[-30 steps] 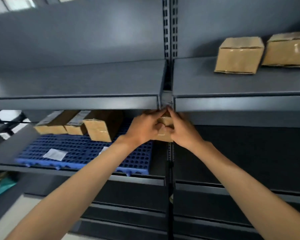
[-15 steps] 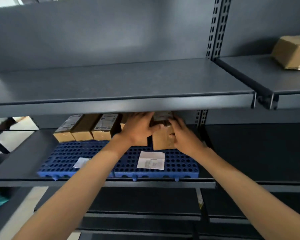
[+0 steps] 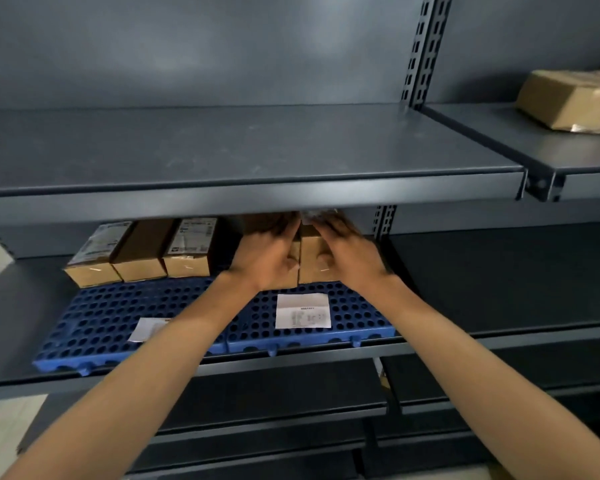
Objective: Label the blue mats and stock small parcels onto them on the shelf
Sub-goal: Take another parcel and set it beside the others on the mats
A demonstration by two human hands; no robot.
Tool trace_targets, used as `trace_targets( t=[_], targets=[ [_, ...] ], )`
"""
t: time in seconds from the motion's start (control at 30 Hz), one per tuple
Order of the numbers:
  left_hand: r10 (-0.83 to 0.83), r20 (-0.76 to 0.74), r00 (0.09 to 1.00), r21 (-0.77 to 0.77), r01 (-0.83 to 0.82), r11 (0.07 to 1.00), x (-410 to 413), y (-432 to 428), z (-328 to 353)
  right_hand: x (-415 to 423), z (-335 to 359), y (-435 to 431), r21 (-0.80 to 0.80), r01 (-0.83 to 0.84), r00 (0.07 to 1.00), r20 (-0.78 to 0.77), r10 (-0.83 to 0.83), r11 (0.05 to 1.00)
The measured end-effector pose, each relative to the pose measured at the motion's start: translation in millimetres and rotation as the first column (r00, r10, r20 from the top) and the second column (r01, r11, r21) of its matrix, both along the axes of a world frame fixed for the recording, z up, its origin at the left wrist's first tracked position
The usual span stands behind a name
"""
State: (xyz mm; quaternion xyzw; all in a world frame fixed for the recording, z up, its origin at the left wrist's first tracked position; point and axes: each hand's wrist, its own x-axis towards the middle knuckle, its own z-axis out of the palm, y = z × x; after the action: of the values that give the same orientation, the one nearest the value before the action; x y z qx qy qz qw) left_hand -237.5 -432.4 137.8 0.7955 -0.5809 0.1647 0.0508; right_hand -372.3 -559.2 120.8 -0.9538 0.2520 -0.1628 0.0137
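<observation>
- The upper shelf point(image 3: 250, 202) hides the fingertips of both hands and the top of the held box point(image 3: 313, 263).
- The left forearm covers part of the left label point(image 3: 148, 329).
- The right edge cuts off the upper parcel point(image 3: 572, 98).
- Label print is too blurred to read.

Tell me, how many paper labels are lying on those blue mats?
2: one label on the right blue mat, one label on the left blue mat, partly hidden by the left forearm. Others may hide under parcels.
</observation>
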Motion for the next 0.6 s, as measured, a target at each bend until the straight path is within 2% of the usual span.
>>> trace_targets(
  t=[0.23, 0.43, 0.6],
  targets=[
    [-0.110, -0.005, 0.994, -0.079, 0.109, 0.991, 18, -3, -20, 0, -6, -3, -0.048, 0.009, 1.000, 0.021, -0.008, 0.999],
    [-0.134, -0.021, 0.991, -0.101, 0.132, 0.986, 29, -15, -25, 4, -9, -4, -0.005, -0.001, 0.998, 0.067, 0.002, 1.000],
    [-0.158, 0.024, 0.987, -0.075, 0.159, 0.984, 27, -17, -23, 2, -6, -7, -0.053, -0.027, 0.999, -0.027, 0.026, 0.998]
  ],
)
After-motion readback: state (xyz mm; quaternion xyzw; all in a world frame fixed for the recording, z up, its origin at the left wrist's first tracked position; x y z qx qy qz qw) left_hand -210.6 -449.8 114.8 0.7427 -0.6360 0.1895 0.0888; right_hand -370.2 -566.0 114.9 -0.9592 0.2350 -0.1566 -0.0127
